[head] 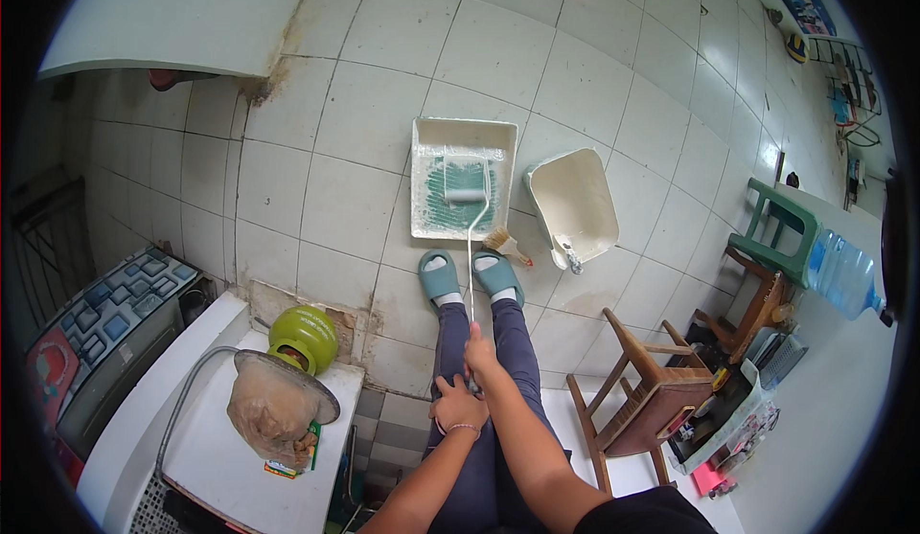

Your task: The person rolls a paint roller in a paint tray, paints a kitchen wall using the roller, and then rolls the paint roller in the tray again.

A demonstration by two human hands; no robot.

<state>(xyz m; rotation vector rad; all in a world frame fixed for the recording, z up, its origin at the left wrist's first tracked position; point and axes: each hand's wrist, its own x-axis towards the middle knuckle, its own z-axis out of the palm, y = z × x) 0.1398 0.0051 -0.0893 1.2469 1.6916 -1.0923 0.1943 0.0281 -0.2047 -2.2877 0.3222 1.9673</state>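
My right hand [479, 353] is closed around the handle of a long paint roller [467, 195], whose roller head rests in a paint tray [512, 175] with white paint over a green ribbed bottom. My left hand [458, 405] lies by my knee, close to the handle's lower end, fingers spread; whether it touches the handle is hidden. A paintbrush [507, 244] lies on the floor between the tray and a cream-coloured paint bucket [607, 207]. The bucket stands to the right of the tray, with whitish paint on its rim.
My feet in blue-green slides [437, 286] stand just below the tray. A green gas cylinder [310, 329] and a plastic-wrapped bundle [266, 408] are at lower left. At right are a wooden chair [640, 390], a green plastic stool [801, 239] and a water bottle [844, 272].
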